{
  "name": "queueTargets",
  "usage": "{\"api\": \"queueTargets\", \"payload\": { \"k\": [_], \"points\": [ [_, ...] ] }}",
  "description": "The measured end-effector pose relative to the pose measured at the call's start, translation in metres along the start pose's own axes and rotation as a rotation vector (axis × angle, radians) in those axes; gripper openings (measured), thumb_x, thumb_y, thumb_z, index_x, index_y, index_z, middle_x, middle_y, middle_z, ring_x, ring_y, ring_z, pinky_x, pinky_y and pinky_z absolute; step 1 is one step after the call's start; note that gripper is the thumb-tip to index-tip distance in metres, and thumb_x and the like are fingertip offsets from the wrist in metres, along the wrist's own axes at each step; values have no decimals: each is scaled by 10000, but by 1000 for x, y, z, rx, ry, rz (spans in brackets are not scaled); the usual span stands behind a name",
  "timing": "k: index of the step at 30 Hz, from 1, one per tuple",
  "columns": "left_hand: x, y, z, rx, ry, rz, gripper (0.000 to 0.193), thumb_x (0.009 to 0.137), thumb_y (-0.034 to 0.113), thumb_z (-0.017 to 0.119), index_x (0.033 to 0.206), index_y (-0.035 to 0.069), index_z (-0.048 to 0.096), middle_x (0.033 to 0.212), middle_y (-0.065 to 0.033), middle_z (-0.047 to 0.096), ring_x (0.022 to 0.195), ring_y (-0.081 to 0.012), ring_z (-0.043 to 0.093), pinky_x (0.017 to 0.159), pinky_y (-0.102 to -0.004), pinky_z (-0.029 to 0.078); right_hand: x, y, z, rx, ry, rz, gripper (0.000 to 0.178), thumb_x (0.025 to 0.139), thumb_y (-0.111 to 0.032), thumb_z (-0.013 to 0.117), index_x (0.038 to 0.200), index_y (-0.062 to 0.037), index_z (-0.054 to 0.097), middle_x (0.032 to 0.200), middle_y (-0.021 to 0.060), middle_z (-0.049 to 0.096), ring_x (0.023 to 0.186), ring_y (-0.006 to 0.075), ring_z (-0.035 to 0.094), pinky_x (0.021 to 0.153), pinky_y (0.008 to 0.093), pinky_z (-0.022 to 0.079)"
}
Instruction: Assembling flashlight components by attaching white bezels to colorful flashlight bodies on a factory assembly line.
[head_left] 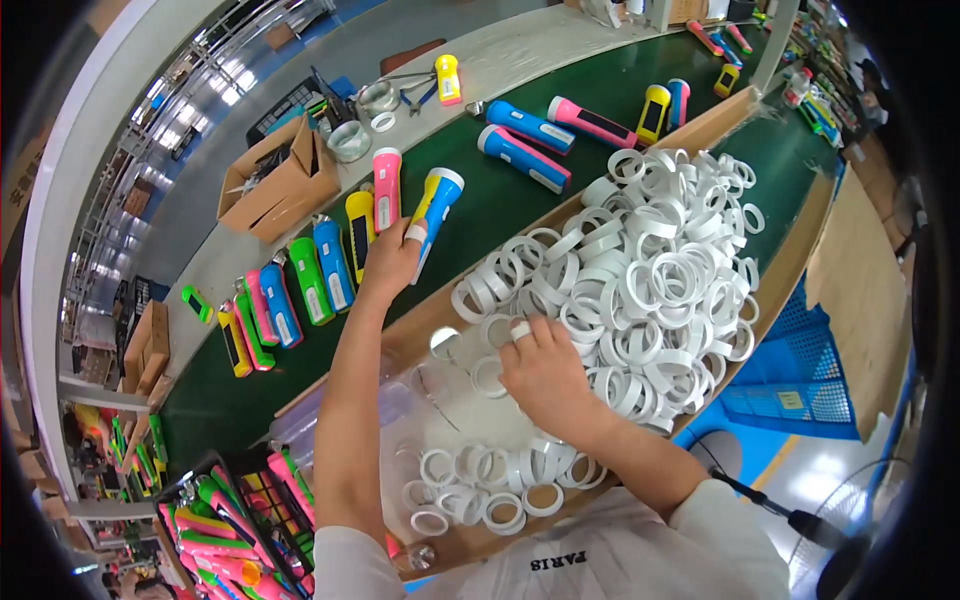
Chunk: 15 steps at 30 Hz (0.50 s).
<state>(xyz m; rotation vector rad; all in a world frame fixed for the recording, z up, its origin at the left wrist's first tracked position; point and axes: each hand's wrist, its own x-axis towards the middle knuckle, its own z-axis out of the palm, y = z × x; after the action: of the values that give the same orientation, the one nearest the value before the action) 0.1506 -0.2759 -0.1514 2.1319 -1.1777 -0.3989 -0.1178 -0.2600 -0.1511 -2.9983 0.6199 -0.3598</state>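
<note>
My left hand (393, 262) is closed round a blue and yellow flashlight (438, 205), which leans up and to the right over the green belt. A pink flashlight (387, 180) stands just beyond its fingers; whether they touch it too, I cannot tell. My right hand (548, 378) is at the near left edge of a big heap of white plastic rings (640, 270). Its fingers curl down among the rings, so their tips and anything they grip are hidden. One finger on each hand has a white band round it. Another cluster of white rings (500, 480) lies close to my body.
Several flashlights, among them a green one (311, 280), lie along the green conveyor belt (455, 140). A cardboard box (285, 185), rolls of clear tape (349, 141) and pliers (418, 100) sit on the far ledge. A black crate (270, 500) of flashlights stands lower left, a blue basket (790, 365) at right.
</note>
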Motion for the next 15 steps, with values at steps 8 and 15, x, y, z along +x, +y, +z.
{"api": "queueTargets", "payload": {
  "k": [8, 15],
  "points": [
    [117, 92, 105, 275, 147, 600, 293, 823, 92, 599, 1114, 67, 609, 1006, -163, 631, 971, -346, 589, 828, -431, 484, 7, 0, 4, 101, -65, -50, 199, 708, -131, 573, 829, 9, 647, 1063, 200, 613, 1031, 304, 542, 910, 370, 392],
    [175, 152, 172, 801, -232, 253, 480, 859, 181, 582, 1311, 314, 492, 1401, -179, 343, 1115, -403, 541, 903, -455, 410, 6, 2, 7, 144, -83, 4, 221, 755, -168, 568, 866, -4, 668, 1047, 183, 622, 1071, 314, 498, 922, 381, 362]
  ]
}}
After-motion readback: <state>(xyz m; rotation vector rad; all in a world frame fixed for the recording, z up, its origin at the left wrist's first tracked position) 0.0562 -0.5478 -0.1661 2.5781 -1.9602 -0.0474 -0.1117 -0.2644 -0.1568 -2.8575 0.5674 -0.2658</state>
